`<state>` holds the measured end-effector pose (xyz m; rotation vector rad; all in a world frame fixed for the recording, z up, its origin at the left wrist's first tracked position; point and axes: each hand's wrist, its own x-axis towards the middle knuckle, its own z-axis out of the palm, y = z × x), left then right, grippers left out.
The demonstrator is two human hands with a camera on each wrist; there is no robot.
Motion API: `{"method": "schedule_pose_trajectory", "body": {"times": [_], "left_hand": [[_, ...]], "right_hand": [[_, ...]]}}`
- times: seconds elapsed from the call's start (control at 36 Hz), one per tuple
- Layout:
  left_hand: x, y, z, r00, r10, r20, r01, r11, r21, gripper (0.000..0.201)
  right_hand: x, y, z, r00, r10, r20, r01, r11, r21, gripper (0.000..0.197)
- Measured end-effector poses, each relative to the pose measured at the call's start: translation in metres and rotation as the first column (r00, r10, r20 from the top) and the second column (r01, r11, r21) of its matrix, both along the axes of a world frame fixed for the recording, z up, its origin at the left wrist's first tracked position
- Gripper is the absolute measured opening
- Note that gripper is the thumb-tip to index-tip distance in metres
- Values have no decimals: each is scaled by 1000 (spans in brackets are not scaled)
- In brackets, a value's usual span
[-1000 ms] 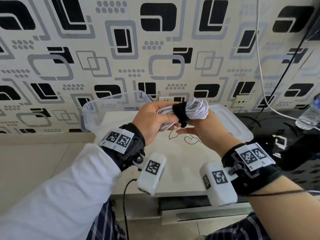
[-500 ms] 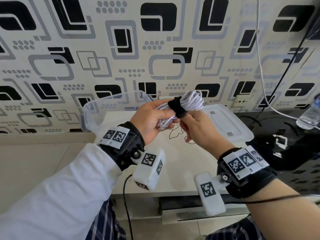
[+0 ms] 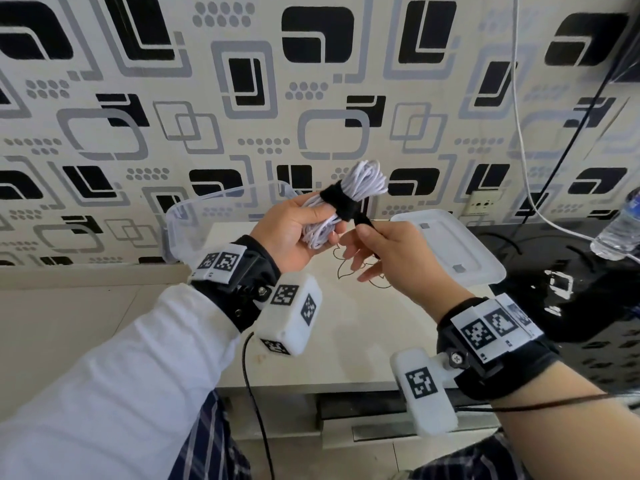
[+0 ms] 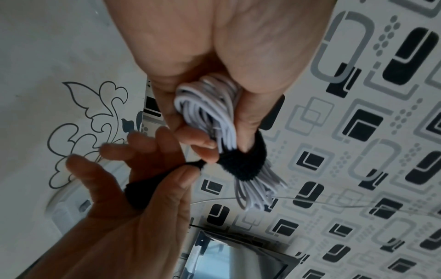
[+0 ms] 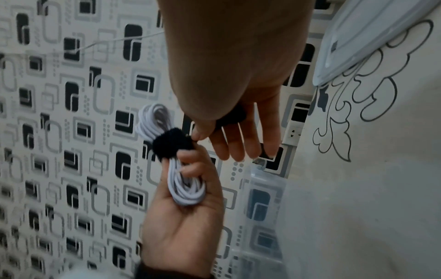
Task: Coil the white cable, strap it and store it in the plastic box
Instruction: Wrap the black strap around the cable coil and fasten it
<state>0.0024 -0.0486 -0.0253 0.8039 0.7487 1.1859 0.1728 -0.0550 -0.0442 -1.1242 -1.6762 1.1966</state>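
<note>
My left hand [image 3: 298,230] grips the coiled white cable [image 3: 363,180] at its lower end, above the table. A black strap [image 3: 337,199] is wrapped round the middle of the coil [image 4: 210,113]. My right hand [image 3: 374,247] pinches the strap's loose tail [image 4: 152,188] between thumb and forefinger, its other fingers spread. The right wrist view shows the strap [image 5: 171,143] round the coil [image 5: 186,190] in my left hand [image 5: 181,222]. The clear plastic box [image 3: 194,220] stands open behind my left hand.
The box's lid [image 3: 450,247] lies on the white table [image 3: 346,341] to the right. A water bottle [image 3: 620,230] stands on the black surface at far right. A wall socket [image 3: 483,202] and hanging cords [image 3: 523,133] are on the patterned wall.
The coil has tilted upward and to the right. My right hand has drawn back from the coil, pulling the strap's tail out toward me.
</note>
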Motion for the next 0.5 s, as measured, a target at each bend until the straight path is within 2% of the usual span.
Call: {"method": "schedule_pose_trajectory", "body": {"times": [0.11,0.19,0.25,0.33,0.39,0.44,0.5], "left_hand": [[-2,1,2,995,-10,95,16,998,-61,27],[-3,1,2,987,-48,153,58,997,-57,23],[-4,0,3,985,-79,154,87,995,-47,26],[-2,-2,3,983,-100,155,108,993,-42,26],[-1,-3,3,985,-92,143,98,994,-38,26],[1,-3,3,988,-84,129,90,995,-43,25],[3,-3,4,990,-80,118,87,995,-57,23]], "right_hand": [[2,2,6,967,68,-246,-119,972,-201,39],[4,1,11,928,41,-371,-164,937,-307,35],[7,0,13,935,28,-353,-144,941,-307,29],[7,4,8,988,-17,-152,-14,980,-197,24],[7,4,3,996,-78,-50,72,990,-118,22],[6,4,1,992,-117,-47,113,990,-78,23],[5,4,3,988,-104,-110,98,994,-56,23]]}}
